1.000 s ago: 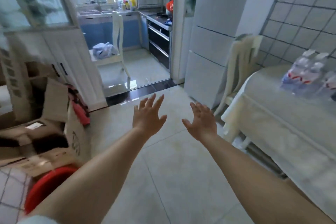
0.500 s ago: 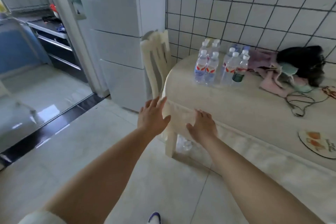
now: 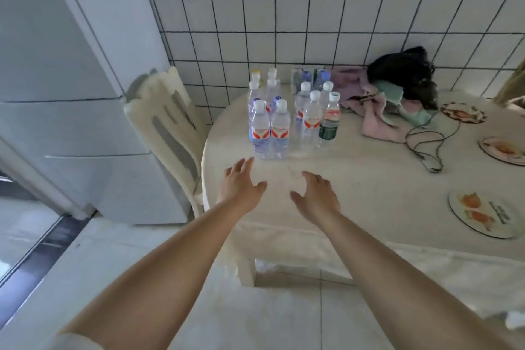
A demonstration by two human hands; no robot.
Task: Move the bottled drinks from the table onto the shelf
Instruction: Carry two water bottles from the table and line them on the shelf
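Bottles (image 3: 289, 119) are standing upright in a tight cluster on the table (image 3: 369, 179), caps up, long axes vertical, straight ahead of both our hands and a little beyond the fingertips. We are holding our left hand (image 3: 241, 183) over the table edge, fingers spread and empty, and it is sitting nearest the front-left pair, the front bottle (image 3: 260, 131) just past its fingertips. Our right hand (image 3: 316, 193) is hovering beside it, also spread and empty, a bit further back from the cluster and lined up more with the green-label bottle (image 3: 329, 119). We judge the left is reaching first. No shelf is showing in view.
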